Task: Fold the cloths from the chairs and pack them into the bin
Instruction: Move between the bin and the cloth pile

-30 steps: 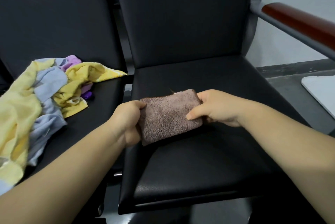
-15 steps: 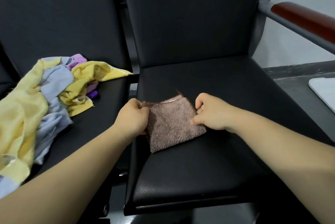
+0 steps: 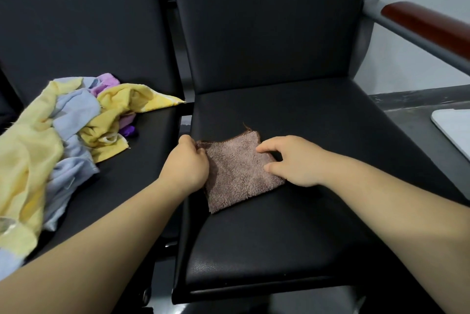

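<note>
Folded brown cloth (image 3: 239, 171) lying flat on the near left part of the right chair seat (image 3: 292, 250), held between both hands. The left hand (image 3: 185, 166) curls its fingers round the cloth's left edge and pinches it. The right hand (image 3: 292, 161) arches over the right edge with thumb and fingertips set on the pile; I cannot tell whether they pinch that edge or merely press it down. I judge the cloth to be light, soft terry, limp enough to sag or fall open if lifted by one corner, and grippy rather than slick against the smooth upholstery. I would therefore take it at the two opposite edges, or slide a flat hand beneath, to keep the layers together. The number of layers is not readable from above, and a loose thread trails off the far corner. The heap of unfolded cloths (image 3: 63, 140) on the left seat is cut off by the frame edge. No bin is in view; a white object (image 3: 455, 130) at the right edge is too cropped to identify.
</note>
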`<state>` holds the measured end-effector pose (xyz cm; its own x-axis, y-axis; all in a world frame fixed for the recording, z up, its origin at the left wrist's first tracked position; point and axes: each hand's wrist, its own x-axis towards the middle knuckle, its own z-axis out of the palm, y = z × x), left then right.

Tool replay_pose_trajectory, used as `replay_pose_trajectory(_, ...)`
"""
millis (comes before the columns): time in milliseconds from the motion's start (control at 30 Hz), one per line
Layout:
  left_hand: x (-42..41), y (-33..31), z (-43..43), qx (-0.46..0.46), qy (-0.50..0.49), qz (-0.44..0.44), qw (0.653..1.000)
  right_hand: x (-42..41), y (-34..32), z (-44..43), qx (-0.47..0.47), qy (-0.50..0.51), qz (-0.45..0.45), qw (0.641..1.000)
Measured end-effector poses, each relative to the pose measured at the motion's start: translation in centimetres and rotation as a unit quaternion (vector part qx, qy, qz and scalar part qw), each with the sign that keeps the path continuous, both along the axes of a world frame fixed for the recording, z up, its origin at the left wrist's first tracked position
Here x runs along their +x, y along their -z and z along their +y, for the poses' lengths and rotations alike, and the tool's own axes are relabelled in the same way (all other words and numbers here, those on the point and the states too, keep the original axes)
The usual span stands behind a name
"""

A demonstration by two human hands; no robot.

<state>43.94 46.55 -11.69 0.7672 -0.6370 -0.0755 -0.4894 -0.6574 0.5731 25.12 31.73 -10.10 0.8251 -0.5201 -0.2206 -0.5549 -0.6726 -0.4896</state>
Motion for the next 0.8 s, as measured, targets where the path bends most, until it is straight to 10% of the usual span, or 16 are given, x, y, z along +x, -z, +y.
replay_pose_trajectory(533,-1.4,0.3,-1.0,0.106,-0.008,-0.149,0.983,2.0,-0.2,-0.5,-0.035,-0.054,0.105,0.992)
replay_pose_trajectory(800,-1.2,0.0,-0.8,0.132,-0.031,-0.151,0.979,3.8,0.7,0.7,-0.064,0.170,-0.010,0.983)
